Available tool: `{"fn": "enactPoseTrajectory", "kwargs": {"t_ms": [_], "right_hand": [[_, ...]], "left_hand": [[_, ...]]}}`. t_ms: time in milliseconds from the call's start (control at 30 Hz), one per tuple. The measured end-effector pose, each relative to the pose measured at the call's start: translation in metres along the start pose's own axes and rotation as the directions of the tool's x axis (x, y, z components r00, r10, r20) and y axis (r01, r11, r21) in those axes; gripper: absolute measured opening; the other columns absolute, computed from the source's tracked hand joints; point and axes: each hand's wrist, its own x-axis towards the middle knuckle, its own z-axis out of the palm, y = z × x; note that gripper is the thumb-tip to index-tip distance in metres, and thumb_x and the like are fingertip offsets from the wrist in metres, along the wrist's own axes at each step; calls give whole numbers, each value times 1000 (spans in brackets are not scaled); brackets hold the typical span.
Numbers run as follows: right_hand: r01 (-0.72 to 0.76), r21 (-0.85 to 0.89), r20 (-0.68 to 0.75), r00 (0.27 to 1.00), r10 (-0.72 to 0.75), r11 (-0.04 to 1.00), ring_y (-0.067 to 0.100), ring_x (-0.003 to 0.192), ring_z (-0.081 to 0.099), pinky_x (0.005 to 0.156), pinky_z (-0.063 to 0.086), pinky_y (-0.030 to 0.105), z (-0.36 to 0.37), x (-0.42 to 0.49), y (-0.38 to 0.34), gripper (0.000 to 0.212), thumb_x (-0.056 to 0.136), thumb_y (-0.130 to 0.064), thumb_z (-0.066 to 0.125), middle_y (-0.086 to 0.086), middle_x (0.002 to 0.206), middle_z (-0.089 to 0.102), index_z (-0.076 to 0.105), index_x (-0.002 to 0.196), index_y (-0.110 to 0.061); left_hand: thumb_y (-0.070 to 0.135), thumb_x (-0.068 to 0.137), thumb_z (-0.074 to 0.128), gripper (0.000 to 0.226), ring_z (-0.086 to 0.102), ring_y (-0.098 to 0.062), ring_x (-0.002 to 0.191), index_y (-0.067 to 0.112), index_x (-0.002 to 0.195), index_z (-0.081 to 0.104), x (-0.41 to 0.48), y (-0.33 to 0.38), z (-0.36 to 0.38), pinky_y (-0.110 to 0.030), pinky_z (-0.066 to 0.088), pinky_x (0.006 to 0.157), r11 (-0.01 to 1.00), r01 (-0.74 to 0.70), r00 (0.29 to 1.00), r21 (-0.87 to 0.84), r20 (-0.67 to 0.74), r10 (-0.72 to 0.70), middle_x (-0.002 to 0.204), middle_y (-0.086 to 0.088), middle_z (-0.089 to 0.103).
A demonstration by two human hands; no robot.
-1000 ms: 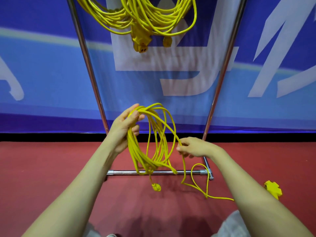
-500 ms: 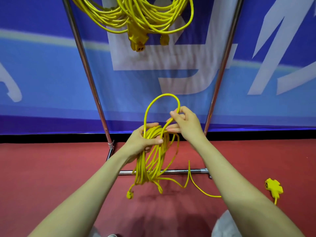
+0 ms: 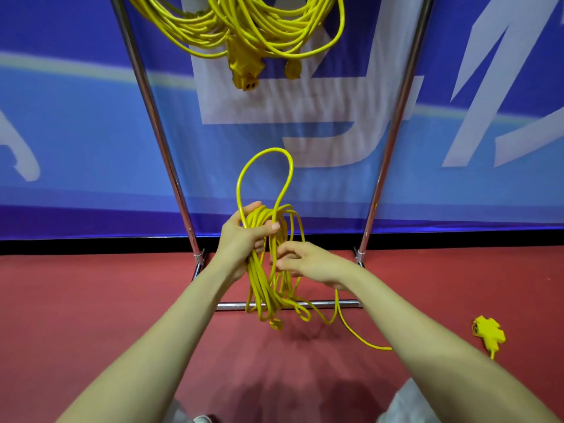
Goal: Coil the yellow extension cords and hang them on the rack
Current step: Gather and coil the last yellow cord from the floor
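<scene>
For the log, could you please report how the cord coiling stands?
Left hand grips coiled cord, right hand pinches a strand. Socket end loose on floor. Another bundle hangs on rack.

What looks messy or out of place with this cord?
One loop sticks up above the bundle in the left hand, and its tail trails loose across the floor toward the socket block.

Bright, even light, soft dark shadows pooling on the red floor (image 3: pixel 91 315) near the bottom edge, thin glints along the chrome rack (image 3: pixel 158 126) poles, which bow with wide-angle distortion, banner (image 3: pixel 305 132) lettering smeared by motion blur, centre fairly sharp
</scene>
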Motion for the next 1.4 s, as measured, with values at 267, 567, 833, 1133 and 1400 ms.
{"fn": "enactPoseTrajectory", "kwargs": {"t_ms": [267, 567, 833, 1133, 1400], "right_hand": [[76, 14, -432, 900, -63, 997, 24, 55, 63, 65, 52, 40, -24, 2, -8, 9, 97, -12, 35, 4, 70, 52, 43, 93, -14], [-276, -255, -689, 724, 27, 927, 36, 99, 57, 82, 43, 38, -66, -25, 7, 17, 95, -9, 38, 20, 104, 63, 49, 108, -6], [-337, -602, -680, 692, -243, 724, 39, 99, 59, 78, 45, 43, -80, -57, 9, 24, 99, -13, 39, 11, 114, 61, 54, 118, -17], [-530, -746, -591, 806, -35, 402, 38, 106, 59, 78, 46, 38, -57, -56, 5, 33, 93, 0, 37, 17, 114, 61, 38, 125, -6], [-436, -705, -495, 867, 52, 559, 36, 104, 60, 80, 47, 36, -32, -35, 52, 23, 98, -20, 45, 11, 109, 66, 54, 119, -18]], "left_hand": [[15, 85, 71, 59, 29, -8, 39, 35, 130, 38, 2, 6, -9, -19, 26, 41, 987, -101, 995, 127, 30, 97, 66, -5, 57], [41, 102, 37, 33, 29, -8, 35, 40, 134, 32, -13, 23, -13, -15, 25, 38, 978, -152, 987, 143, 66, 144, 78, -12, 65], [46, 97, 48, 33, 27, -7, 37, 21, 113, 62, -25, 39, -27, -15, 23, 38, 998, -32, 999, 62, 19, 31, 79, -7, 64], [35, 100, 43, 24, 28, -1, 30, 23, 114, 58, -24, 61, -55, -11, 21, 30, 975, 46, 994, -215, 111, -22, 69, -2, 60], [34, 96, 42, 21, 30, -2, 26, 23, 105, 58, -22, 68, -55, -10, 23, 27, 900, 88, 976, -428, 216, 7, 66, -1, 58]]}}
